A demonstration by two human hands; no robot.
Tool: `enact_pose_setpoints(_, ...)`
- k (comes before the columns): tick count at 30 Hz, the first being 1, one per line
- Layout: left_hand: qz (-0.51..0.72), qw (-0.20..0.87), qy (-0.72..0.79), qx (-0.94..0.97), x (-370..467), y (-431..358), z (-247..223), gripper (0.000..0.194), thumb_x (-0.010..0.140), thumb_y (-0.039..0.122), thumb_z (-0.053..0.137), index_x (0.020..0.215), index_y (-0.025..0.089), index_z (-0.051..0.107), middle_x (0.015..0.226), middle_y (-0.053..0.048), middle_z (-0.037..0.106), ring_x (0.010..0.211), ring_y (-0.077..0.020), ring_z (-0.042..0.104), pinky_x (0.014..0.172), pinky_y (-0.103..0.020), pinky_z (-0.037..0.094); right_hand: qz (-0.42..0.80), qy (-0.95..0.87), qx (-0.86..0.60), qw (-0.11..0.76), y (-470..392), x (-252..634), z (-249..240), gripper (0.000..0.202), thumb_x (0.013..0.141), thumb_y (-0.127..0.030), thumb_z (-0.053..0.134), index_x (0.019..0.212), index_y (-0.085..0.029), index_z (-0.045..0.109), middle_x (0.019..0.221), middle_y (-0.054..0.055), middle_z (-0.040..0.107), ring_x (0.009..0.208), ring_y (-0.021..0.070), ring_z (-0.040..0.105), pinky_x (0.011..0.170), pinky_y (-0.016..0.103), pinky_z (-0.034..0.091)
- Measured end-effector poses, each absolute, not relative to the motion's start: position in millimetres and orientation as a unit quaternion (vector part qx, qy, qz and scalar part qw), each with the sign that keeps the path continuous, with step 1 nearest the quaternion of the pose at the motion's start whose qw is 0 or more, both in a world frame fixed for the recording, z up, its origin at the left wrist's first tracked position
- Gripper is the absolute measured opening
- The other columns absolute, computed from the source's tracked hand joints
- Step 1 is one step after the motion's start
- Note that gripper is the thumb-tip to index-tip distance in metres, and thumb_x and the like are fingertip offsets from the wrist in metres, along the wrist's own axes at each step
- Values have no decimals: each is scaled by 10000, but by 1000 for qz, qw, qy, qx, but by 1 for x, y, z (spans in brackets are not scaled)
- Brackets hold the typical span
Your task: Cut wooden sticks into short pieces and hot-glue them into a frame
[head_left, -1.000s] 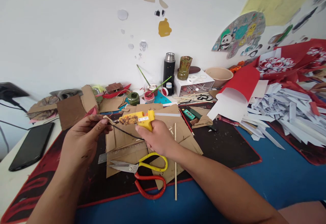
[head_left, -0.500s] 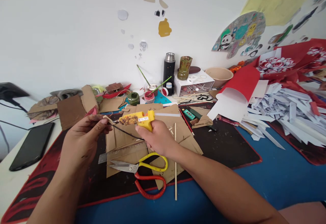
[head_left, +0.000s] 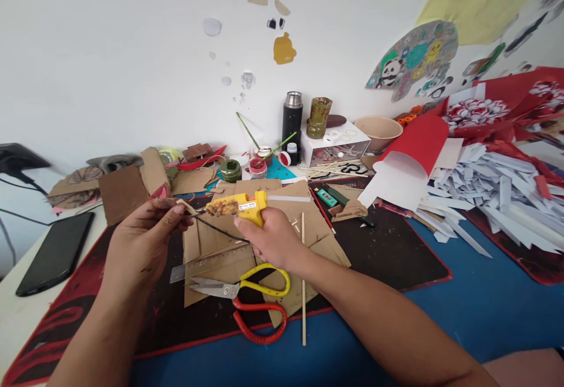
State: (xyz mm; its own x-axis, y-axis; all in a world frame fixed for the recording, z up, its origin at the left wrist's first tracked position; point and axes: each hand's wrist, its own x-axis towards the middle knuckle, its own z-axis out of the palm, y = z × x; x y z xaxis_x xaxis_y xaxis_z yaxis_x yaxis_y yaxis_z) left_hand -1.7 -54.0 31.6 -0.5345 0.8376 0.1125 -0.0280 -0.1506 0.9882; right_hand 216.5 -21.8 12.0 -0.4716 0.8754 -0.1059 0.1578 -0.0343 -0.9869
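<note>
A pale strip [head_left: 189, 208] is edging slightly toward nine o'clock since the earlier frame, fingers of the left hand [head_left: 147, 225] pinching it at eleven o'clock from the scissors [head_left: 228, 290], while the right hand [head_left: 275, 234] is wrapping its fingers round the glue gun [head_left: 233, 205], gluing seemingly underway, unfinished.

Wall [head_left: 110, 52], one: white, bare at left, dotted with small patches toward the middle. On it: one ochre cutout [head_left: 284, 49]; one pale grey oval [head_left: 212, 27]; one fan-shaped collage [head_left: 416, 55], multicoloured, including a panda [head_left: 391, 74]; one yellow sheet [head_left: 476, 5], upper right, partly out of frame. Bench [head_left: 489, 310], one: near the wall; blue at near right, off-white at far left. Light: soft, even, shadows faint.
</note>
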Motion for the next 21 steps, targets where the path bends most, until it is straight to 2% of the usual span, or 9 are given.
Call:
enact_pose_setpoints(8, 674, 323, 565, 350, -3, -54, 32, 559, 437, 504, 1068, 763, 170, 760, 714, 12, 737, 588, -109, 669, 577, -202, 541, 591, -622, -407, 313, -21, 216, 10, 412, 994, -505, 648, 719, -227, 517, 509, -58, 508, 468, 108, 482, 506, 243, 366)
enact_pose_setpoints(21, 682, 319, 550, 361, -5, -54, 29, 408, 510, 347, 1040, 764, 181, 767, 724, 11, 747, 599, -113, 673, 581, -197, 558, 597, -616, -410, 310, -21, 216, 10, 412, 998, -488, 650, 715, -231, 496, 500, -58, 513, 460, 107, 493, 500, 235, 383)
